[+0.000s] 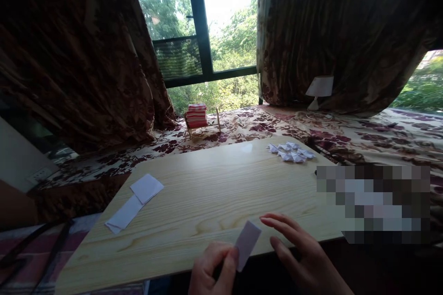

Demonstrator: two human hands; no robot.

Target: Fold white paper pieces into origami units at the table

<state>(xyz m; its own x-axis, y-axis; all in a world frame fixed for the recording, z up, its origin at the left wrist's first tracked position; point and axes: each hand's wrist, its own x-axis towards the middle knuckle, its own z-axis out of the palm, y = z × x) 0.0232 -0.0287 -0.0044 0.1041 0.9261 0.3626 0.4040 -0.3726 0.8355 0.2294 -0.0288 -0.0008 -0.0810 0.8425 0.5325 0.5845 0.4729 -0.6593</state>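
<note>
A small folded strip of white paper (248, 245) is pinched between the thumb and fingers of my left hand (215, 271), above the table's near edge. Just right of the paper, my right hand (300, 252) has its fingers stretched out and apart, with a small gap to the paper. Nothing shows between its fingers. Toward the left side of the table lie flat white paper sheets (147, 187) and narrower paper strips (125, 213). Several folded paper pieces with pointed ends (291, 152) sit in a cluster at the far right of the table.
The pale wood-grain table (194, 193) stands before a flowered ledge. Farther back are a small rack with a stack of red-and-white cloths (197, 116) and a white lamp (320, 87). Dark curtains (79, 55) flank the window. A pixelated patch covers the table's right edge.
</note>
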